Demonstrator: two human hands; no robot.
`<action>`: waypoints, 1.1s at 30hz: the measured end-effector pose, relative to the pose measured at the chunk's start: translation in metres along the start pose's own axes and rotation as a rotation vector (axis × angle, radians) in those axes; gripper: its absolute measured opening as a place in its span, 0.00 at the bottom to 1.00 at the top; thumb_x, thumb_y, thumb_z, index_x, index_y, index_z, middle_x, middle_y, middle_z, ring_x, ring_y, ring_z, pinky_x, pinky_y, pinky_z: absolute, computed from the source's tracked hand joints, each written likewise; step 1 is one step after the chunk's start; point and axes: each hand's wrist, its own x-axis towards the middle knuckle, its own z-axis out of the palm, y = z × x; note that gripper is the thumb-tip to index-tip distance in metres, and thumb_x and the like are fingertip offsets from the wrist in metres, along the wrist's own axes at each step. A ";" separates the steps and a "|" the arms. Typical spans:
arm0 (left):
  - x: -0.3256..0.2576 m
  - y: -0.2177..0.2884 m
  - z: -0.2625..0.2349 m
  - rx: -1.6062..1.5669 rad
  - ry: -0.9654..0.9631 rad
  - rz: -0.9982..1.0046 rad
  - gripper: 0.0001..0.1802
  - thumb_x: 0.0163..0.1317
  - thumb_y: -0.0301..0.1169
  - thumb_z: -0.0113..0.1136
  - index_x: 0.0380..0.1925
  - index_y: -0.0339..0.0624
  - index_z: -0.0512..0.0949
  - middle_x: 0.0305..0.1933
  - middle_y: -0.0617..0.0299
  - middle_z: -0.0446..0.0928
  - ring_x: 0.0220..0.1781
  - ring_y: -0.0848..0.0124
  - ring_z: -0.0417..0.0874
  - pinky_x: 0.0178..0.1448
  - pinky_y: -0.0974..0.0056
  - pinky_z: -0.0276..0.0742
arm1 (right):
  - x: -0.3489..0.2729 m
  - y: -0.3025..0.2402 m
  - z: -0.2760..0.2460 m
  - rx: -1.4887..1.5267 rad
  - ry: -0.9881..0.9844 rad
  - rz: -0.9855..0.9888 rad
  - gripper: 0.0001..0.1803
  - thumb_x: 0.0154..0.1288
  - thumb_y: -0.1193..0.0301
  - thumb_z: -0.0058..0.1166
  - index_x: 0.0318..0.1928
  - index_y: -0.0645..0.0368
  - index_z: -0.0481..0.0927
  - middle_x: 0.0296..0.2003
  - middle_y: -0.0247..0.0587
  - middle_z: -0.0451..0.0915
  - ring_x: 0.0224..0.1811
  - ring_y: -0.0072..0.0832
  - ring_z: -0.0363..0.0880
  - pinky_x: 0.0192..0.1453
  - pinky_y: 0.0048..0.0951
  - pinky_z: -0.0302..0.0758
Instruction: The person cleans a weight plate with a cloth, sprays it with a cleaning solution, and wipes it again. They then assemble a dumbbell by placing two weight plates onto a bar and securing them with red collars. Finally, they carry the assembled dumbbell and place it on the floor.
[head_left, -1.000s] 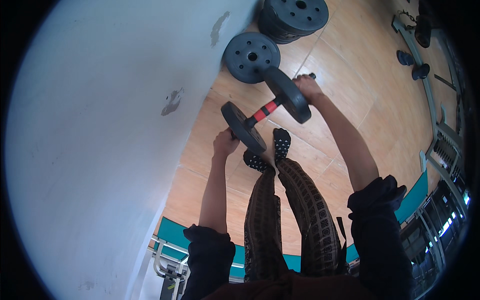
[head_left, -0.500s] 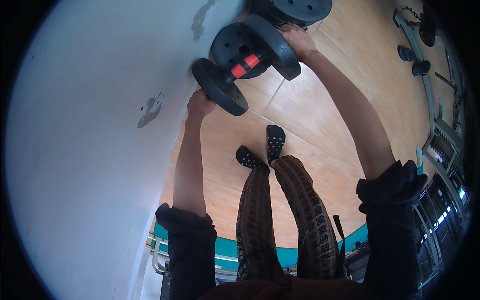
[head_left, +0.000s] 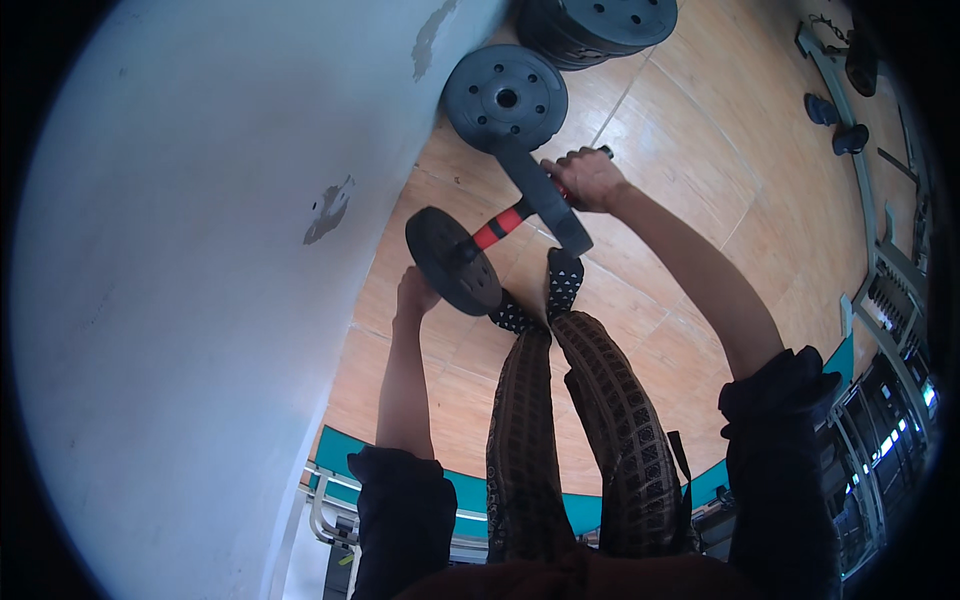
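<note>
A dumbbell (head_left: 495, 231) with a red-and-black grip and dark plates is held up at a slant between my two hands, above the floor. My right hand (head_left: 587, 180) is wrapped round the bar just outside the right plate (head_left: 545, 200), and the dark bar end sticks out past the fingers. At the other end, my left hand (head_left: 415, 292) grips behind the left plate (head_left: 440, 255), which hides most of its fingers. Just beyond the dumbbell a round weight plate (head_left: 535, 90) with several holes rests by the wall, partly overlapped by the right plate.
A stack of dark plates (head_left: 600, 40) stands farther off against the pale wall (head_left: 230, 220), whose paint is peeling. My patterned socks (head_left: 565, 280) are on the tan tiled floor (head_left: 680, 240), below the dumbbell. Metal gym frames (head_left: 875, 270) line the right side.
The dumbbell has come nearer to me, away from the plates by the wall. My right hand has moved with it, and its grip on the bar end now shows.
</note>
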 end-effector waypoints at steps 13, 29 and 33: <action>-0.022 -0.144 0.082 -0.078 -0.045 -0.224 0.19 0.52 0.34 0.58 0.44 0.40 0.75 0.45 0.46 0.76 0.53 0.54 0.74 0.51 0.57 0.71 | 0.095 -0.090 0.146 -0.016 0.142 -0.018 0.17 0.59 0.70 0.44 0.50 0.52 0.66 0.33 0.35 0.78 0.43 0.30 0.76 0.49 0.30 0.67; 0.011 -0.198 0.084 -0.302 0.108 -0.011 0.29 0.51 0.37 0.61 0.54 0.46 0.67 0.57 0.53 0.68 0.60 0.58 0.66 0.59 0.54 0.62 | 0.131 -0.096 0.120 0.102 0.552 -0.114 0.22 0.56 0.72 0.47 0.54 0.52 0.69 0.42 0.35 0.76 0.50 0.32 0.72 0.57 0.34 0.66; 0.012 -0.192 0.086 -0.286 0.089 -0.023 0.30 0.51 0.37 0.61 0.55 0.46 0.66 0.58 0.54 0.67 0.61 0.59 0.65 0.60 0.53 0.60 | 0.065 -0.116 0.118 0.733 0.552 0.090 0.30 0.50 0.66 0.55 0.57 0.52 0.67 0.47 0.40 0.73 0.48 0.38 0.74 0.51 0.36 0.72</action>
